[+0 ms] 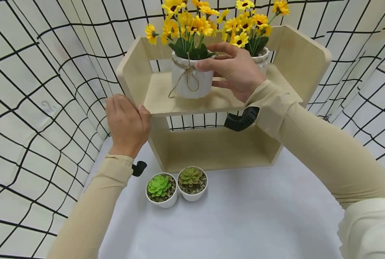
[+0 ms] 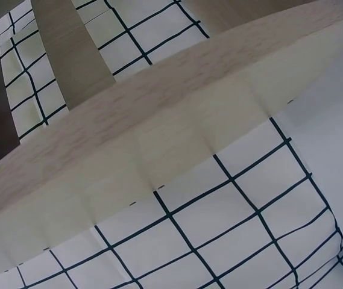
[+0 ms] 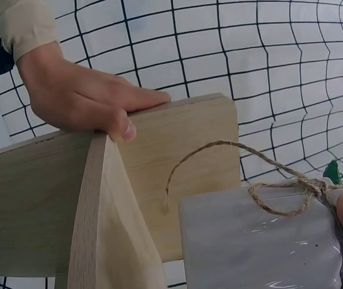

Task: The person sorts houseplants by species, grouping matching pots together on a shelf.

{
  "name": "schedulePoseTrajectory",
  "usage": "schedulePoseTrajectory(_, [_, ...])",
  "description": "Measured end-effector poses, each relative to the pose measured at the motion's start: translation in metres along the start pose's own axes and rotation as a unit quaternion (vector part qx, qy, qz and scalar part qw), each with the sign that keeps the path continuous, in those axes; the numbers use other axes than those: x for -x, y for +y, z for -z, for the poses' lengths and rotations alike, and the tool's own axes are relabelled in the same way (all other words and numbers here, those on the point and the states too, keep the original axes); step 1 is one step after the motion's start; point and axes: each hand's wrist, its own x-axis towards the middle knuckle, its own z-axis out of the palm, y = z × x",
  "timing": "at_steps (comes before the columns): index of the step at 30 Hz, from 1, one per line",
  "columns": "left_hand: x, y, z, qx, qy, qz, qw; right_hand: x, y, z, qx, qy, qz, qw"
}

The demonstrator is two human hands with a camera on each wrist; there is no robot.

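A light wooden two-tier shelf [image 1: 160,104] stands on a white surface. At its left side panel, my left hand [image 1: 127,124] grips the edge, thumb near the middle board's front corner; the right wrist view shows this hand [image 3: 78,96] too. My right hand [image 1: 234,70] holds a white flowerpot [image 1: 192,81] with a twine bow and yellow artificial flowers [image 1: 192,25], thumb on its front. This pot is over the left part of the upper tier; whether its base touches the board I cannot tell. A second white flowerpot [image 1: 261,61] with yellow flowers sits farther right, partly behind my hand.
Two small white pots with succulents, one bright green [image 1: 159,185] and one duller green [image 1: 190,177], stand touching before the shelf's lower left front. Black wire grid [image 1: 50,108] over white sheeting encloses the left, back and right sides. The white surface [image 1: 231,216] extends in front.
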Motion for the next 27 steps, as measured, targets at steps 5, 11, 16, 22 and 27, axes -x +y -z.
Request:
schedulePoseTrajectory(5, [0.001, -0.001, 0.001, -0.001, -0.001, 0.003, 1.0, -0.013, 0.006, -0.006, 0.002, 0.018, -0.022, 1.0])
schedulePoseTrajectory(11, [0.001, -0.001, 0.003, -0.002, 0.001, -0.002, 1.0, -0.024, 0.013, -0.014, -0.007, 0.027, -0.034, 0.999])
schedulePoseTrajectory(16, [0.001, 0.0, 0.003, -0.009, -0.001, -0.003, 1.0, -0.033, 0.017, -0.02, -0.021, 0.035, -0.038, 0.998])
schedulePoseTrajectory(22, [0.002, 0.001, 0.004, -0.009, -0.005, 0.002, 0.9999, -0.042, 0.02, -0.024, 0.002, 0.056, -0.037, 0.998])
schedulePoseTrajectory(27, [0.002, 0.001, 0.003, -0.01, -0.009, 0.005, 0.9999, -0.048, 0.02, -0.023, 0.017, 0.068, -0.035, 0.997])
